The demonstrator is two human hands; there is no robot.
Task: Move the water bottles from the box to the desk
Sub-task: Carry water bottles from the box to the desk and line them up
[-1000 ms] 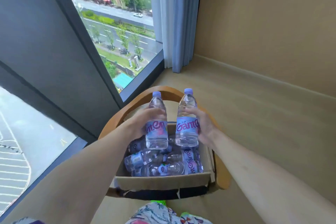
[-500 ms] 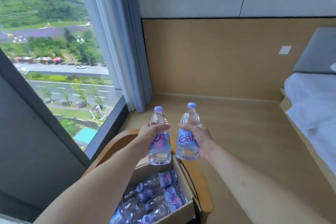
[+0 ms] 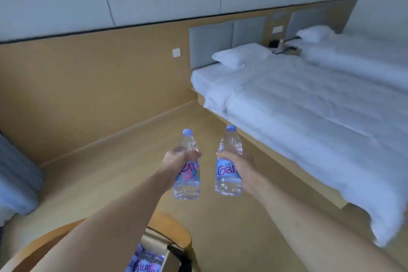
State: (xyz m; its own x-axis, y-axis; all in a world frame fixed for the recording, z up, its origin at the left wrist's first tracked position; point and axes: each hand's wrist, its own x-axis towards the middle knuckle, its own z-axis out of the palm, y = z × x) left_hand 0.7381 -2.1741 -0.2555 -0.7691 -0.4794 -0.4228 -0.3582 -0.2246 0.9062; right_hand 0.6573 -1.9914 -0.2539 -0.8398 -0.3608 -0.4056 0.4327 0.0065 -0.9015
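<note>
Clear plastic bottles stand upright in each closed grip, left hand and right hand held forward, arms outstretched.

Two white-sheeted beds, grey curtain, wooden chair below.

Both arms outstretched, left grip and right grip each closed (thumbs uppermost).
</note>
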